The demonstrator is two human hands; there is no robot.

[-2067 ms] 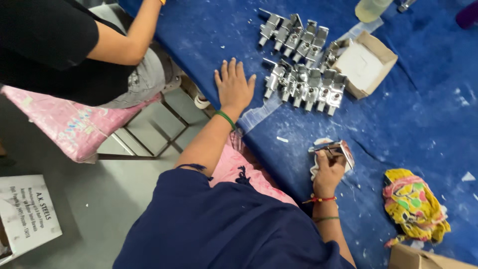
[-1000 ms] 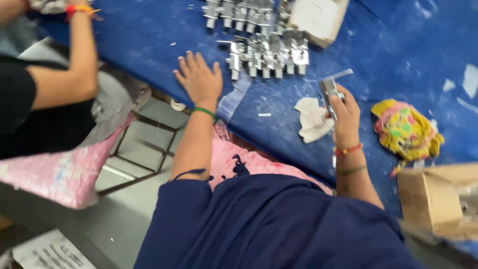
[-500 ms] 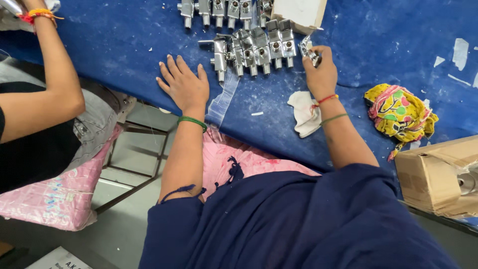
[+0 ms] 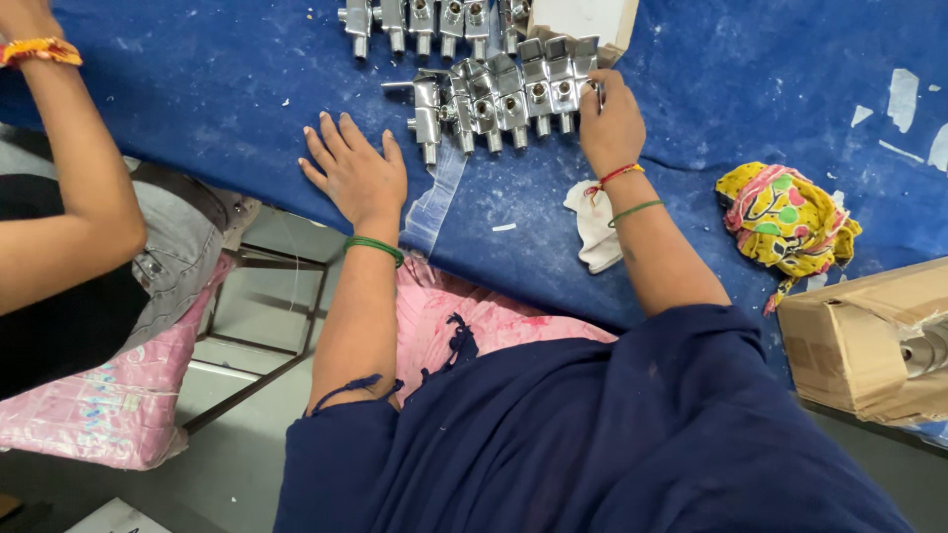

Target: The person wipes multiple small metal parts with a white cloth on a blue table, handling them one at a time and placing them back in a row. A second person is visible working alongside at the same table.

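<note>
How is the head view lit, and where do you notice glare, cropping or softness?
Head view: even, soft light with faint shadows; bright glints on the chrome taps; right hand at the row's end and left hand flat on the blue cloth look sharp; the top row of taps is cut off; cardboard box is cropped.

Blue-covered counter (image 4: 217, 99), dusty, flecked with white scraps. Yellow patterned cloth (image 4: 786, 219) bunched up near the right edge, well apart from a crumpled white rag (image 4: 593, 225) lying close to the counter's front edge. Open brown cardboard box (image 4: 869, 336) at lower right, metal part showing inside. Pale box (image 4: 583, 20) at the top edge. Clear plastic strip (image 4: 436, 197) hanging over the front edge. Pink cushioned stool (image 4: 89, 415) on a metal frame at left, another person's arm (image 4: 69, 197) with an orange wristband above it.
</note>
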